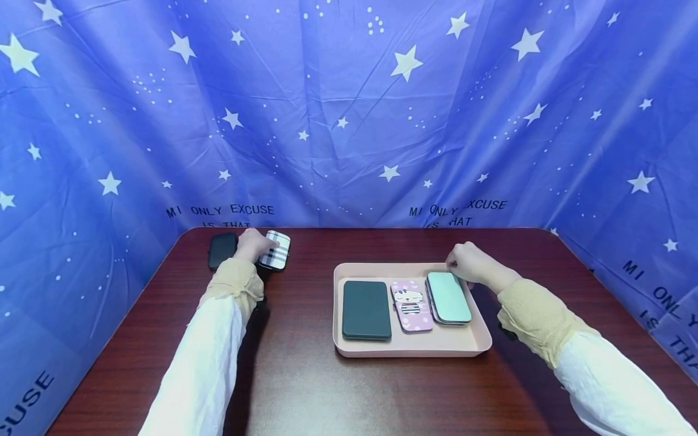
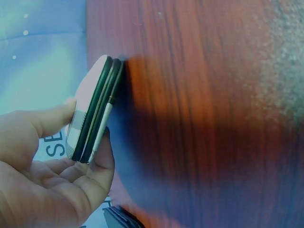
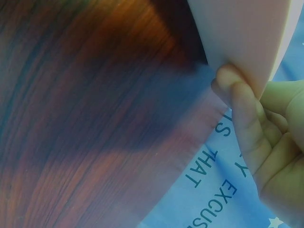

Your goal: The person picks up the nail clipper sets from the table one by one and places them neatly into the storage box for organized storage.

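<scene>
My left hand [image 1: 254, 244] grips a flat plaid case [image 1: 279, 254] at the table's far left. In the left wrist view the thumb lies on the pale face of the case [image 2: 90, 109] and curled fingers are behind it; dark layered edges face the camera. Just left of this hand is a black case [image 1: 220, 251]. At the far right corner of a pale pink tray [image 1: 414, 346], my right hand [image 1: 473, 265] pinches the rim. The right wrist view shows thumb and fingers on either side of the tray wall [image 3: 242, 38].
Inside the tray lie a dark green case [image 1: 366, 310], a pink case with a cartoon animal [image 1: 411, 307] and a mint green case [image 1: 449, 297]. Everything is on a dark reddish wooden table [image 1: 294, 375]. Blue star-patterned cloth [image 1: 327, 109] hangs behind and at both sides.
</scene>
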The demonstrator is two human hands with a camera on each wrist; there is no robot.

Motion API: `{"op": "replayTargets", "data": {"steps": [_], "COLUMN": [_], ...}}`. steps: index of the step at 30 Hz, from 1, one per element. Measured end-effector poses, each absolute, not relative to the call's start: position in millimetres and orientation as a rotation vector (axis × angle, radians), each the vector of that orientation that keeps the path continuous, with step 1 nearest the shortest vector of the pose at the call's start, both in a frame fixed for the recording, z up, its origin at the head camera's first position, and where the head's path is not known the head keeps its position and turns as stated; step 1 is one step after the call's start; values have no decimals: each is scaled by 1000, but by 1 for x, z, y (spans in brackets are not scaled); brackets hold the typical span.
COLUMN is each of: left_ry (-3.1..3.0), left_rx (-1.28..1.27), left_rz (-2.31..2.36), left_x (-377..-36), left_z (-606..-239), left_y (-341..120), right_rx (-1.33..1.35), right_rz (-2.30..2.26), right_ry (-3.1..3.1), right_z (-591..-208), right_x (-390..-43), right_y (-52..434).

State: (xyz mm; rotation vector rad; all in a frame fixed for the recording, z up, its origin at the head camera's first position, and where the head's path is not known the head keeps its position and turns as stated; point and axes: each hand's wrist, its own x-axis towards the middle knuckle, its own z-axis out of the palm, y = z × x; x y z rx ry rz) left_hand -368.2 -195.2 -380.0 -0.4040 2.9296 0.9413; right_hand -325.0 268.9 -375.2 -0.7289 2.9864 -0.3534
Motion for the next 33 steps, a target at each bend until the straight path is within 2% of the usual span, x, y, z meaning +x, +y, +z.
{"op": "replayTargets", "data": {"steps": [11, 20, 33], "left_ry": [2810, 2485, 2139], "left_rx": [-486, -585, -620], "left_rz": [1177, 1667, 2068], "left_x": [-372, -376, -371], "left_z": [-383, -393, -384], "left_y": [-200, -202, -198], "right_rx": [-720, -731, -750], "right_rz": [-341, -341, -335], "right_ry": [2988, 2991, 3011], "right_z": [-375, -374, -375], "right_x": [-326, -324, -323], "right_y": [267, 268, 268]}}
